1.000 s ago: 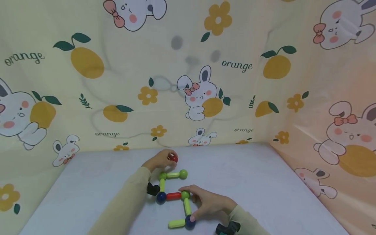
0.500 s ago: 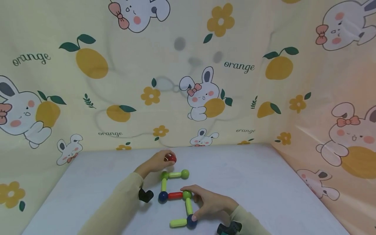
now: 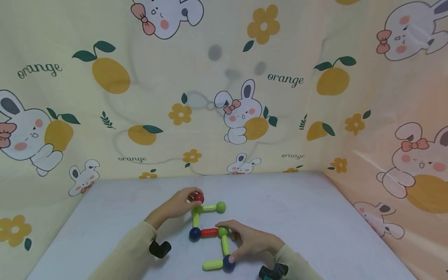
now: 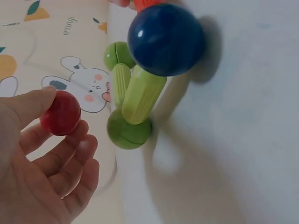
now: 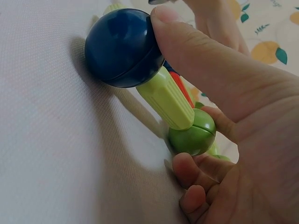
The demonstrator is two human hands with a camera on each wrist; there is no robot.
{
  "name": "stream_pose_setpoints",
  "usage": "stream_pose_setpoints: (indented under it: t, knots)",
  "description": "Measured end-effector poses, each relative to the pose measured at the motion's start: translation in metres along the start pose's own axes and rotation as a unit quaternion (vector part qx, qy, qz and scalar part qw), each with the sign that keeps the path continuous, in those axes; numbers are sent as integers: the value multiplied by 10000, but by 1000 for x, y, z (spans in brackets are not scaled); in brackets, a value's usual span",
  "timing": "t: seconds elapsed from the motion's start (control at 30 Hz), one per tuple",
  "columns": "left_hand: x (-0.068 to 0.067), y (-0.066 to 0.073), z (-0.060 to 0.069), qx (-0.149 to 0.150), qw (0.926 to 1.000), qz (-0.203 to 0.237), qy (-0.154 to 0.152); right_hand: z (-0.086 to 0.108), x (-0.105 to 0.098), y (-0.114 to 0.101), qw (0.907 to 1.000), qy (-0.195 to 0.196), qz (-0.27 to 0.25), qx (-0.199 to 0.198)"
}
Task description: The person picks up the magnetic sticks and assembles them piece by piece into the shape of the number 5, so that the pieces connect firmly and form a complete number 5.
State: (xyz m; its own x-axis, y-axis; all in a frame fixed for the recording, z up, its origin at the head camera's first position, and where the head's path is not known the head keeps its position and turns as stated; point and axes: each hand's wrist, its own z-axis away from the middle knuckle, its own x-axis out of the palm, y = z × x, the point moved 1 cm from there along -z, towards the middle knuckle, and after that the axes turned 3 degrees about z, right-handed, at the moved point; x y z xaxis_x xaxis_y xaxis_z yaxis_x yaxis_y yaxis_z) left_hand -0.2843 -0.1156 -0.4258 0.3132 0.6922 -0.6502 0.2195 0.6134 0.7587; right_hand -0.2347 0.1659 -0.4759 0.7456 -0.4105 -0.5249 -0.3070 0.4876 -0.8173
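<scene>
In the head view, my left hand [image 3: 178,204] pinches a red ball [image 3: 198,198] between thumb and fingers, just above the green corner ball [image 3: 196,210]. Whether they touch is unclear there; in the left wrist view, the red ball [image 4: 60,113] is apart from the green ball [image 4: 128,128]. A zigzag of magnetic rods and balls lies on the table, with a red rod [image 3: 209,233] between a blue ball [image 3: 195,234] and a green ball [image 3: 223,231]. My right hand [image 3: 253,242] holds its near section, thumb on the near blue ball [image 5: 122,48], fingers at the green ball [image 5: 192,133].
A white table [image 3: 297,217] bears the toy. Behind it hangs a patterned cloth [image 3: 210,147], which also runs along the right side. Black wrist cameras show on the left wrist [image 3: 160,249] and right wrist [image 3: 273,271]. A light green rod [image 3: 212,265] points left at the near end.
My left hand has brought the red ball back toward me and slightly left, from beyond the chain to its far green corner ball. The right hand keeps its hold on the chain.
</scene>
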Motion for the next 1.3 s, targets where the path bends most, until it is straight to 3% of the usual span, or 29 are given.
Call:
stream_pose_setpoints:
  t: [0.2,0.37,0.7,1.0,1.3]
  knots:
    - [-5,-7,20,282,9993,217,109,1,1,1,10000,20,-27,27]
    - [-11,-12,35,346,9986,379,160,1,-1,-1,9999,12,-13,104]
    - [-11,-11,68,474,9977,489,-15,0,-4,-4,9999,14,60,84]
    - [-10,-5,78,619,9970,463,-106,1,-2,-7,9999,58,65,114]
    - [-7,-1,84,670,9951,402,-606,2,0,-4,9999,76,65,95]
